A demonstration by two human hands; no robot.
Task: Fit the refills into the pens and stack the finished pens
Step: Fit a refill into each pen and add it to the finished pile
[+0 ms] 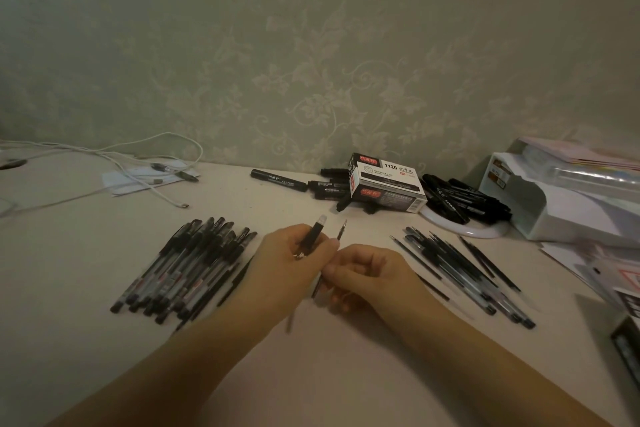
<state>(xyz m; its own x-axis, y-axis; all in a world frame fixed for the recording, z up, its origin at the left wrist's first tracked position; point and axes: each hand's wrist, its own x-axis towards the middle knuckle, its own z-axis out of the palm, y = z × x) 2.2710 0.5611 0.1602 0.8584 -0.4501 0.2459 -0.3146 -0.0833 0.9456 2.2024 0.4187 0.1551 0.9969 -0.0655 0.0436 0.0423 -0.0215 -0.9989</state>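
Observation:
My left hand point(287, 263) grips a pen barrel point(313, 234) by its black grip section, open end pointing up and away. My right hand point(367, 274) pinches a thin black refill point(341, 230), whose metal tip sticks up just right of the barrel; the two parts are apart. A stack of capped pens point(187, 267) lies on the table to the left of my hands. A loose spread of refills and pen barrels point(457, 270) lies to the right.
A marker box point(388, 184) stands at the back with black markers point(464, 198) around it, some on a white plate point(467, 227). A white plastic organiser point(554, 198) and papers fill the right. White cables point(138, 163) trail at the back left.

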